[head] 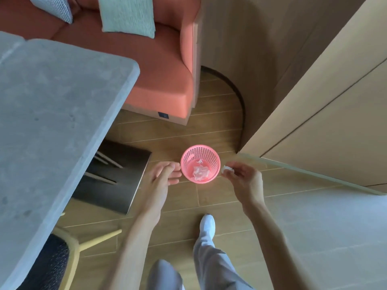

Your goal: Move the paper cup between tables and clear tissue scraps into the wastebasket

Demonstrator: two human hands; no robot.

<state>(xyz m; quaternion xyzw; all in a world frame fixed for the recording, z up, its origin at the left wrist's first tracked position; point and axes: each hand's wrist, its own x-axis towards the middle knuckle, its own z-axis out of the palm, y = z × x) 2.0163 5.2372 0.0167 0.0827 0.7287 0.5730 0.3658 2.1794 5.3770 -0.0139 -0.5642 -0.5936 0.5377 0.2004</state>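
A small pink mesh wastebasket (200, 152) stands on the wooden floor below me, with crumpled white tissue (200, 172) lying in its bottom. My right hand (243, 178) hovers just right of the basket's rim and pinches a small white tissue scrap (226, 168) between its fingertips. My left hand (165, 174) hangs just left of the rim with relaxed fingers and holds nothing. No paper cup is in view.
A grey stone-look table (52, 114) fills the left side, with a dark base plate (117, 174) and a chair (62, 258) under it. An orange sofa (163, 80) with cushions stands behind. A wooden wall panel (324, 101) rises at right. My leg and white shoe (207, 225) are below.
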